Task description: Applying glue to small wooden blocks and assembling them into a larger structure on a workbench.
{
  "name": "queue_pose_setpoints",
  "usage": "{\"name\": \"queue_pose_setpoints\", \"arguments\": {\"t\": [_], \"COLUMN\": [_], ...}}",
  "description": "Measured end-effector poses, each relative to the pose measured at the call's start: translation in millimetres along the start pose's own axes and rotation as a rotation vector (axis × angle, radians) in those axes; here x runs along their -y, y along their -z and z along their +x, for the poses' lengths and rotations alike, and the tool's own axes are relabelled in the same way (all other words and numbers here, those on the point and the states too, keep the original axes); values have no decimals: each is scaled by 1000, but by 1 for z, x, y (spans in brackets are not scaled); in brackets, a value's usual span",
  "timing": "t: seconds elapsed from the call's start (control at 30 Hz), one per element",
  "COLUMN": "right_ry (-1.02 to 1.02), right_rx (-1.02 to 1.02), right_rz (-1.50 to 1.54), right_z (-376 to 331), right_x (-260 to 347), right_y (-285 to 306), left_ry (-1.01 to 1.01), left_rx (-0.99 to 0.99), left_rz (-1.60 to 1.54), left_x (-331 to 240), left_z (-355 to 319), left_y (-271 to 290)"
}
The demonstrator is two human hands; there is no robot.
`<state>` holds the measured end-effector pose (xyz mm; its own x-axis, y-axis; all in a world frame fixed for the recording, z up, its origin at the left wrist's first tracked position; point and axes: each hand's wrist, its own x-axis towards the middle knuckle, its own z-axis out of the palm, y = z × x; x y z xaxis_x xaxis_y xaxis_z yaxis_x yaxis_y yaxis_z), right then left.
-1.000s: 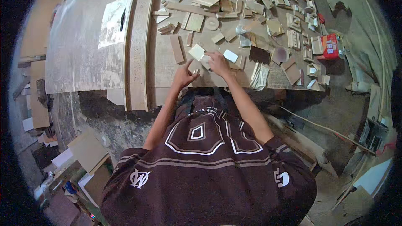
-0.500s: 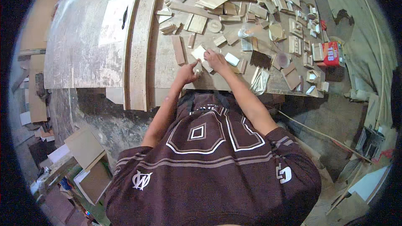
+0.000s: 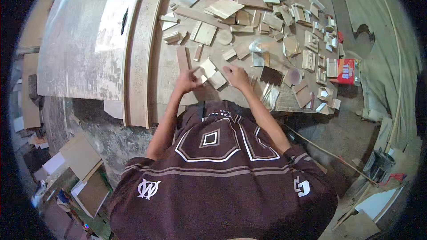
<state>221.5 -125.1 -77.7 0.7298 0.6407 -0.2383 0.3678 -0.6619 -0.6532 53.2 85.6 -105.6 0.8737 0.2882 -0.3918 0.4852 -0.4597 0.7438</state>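
Note:
Between my hands, near the table's front edge, lie two flat pieces of wood touching each other: a pale piece [image 3: 207, 67] and a slightly darker piece [image 3: 217, 80]. My left hand [image 3: 187, 82] is beside them, thumb and fingers closed on a small pale wood block [image 3: 203, 79]. To the right of the pieces, my right hand [image 3: 237, 78] hovers with its fingers curled together; whatever they hold, if anything, is too small to make out. A brown wood strip [image 3: 183, 58] lies just beyond my left hand, and a shorter strip [image 3: 198, 52] rests beside it.
Many wood offcuts [image 3: 224, 8] are heaped across the table's far side. A clear cup [image 3: 257, 46], a round container [image 3: 295, 77] and a dark jagged-edged piece [image 3: 270, 76] stand or lie at right. Farther right is a red package [image 3: 347, 71]. Long boards [image 3: 140, 53] run along the left.
My hands have moved apart, the right one off the flat pieces and the left one outward with the small block. The whole view has shifted slightly.

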Motion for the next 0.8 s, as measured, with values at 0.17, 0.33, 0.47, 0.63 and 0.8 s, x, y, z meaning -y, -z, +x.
{"name": "queue_pose_setpoints", "arguments": {"t": [0.17, 0.33, 0.47, 0.63, 0.8], "right_ry": [-14, 8, -67, -31, -9], "right_rx": [156, 202, 271, 244, 268], "right_rz": [52, -36, 31, 36, 70], "right_z": [-1, 11, 20, 17, 12], "right_x": [-10, -16, -16, -19, -18], "right_y": [-14, -18, -16, -17, -12], "left_ry": [-2, -55, -139, -184, -133], "left_rx": [-266, -304, -321, -357, -475], "left_rz": [-106, -77, -193, -126, -125], "left_x": [-10, -18, -13, -9, 2], "left_z": [27, 51, 59, 58, 54], "left_y": [7, 2, -1, -10, -25]}}
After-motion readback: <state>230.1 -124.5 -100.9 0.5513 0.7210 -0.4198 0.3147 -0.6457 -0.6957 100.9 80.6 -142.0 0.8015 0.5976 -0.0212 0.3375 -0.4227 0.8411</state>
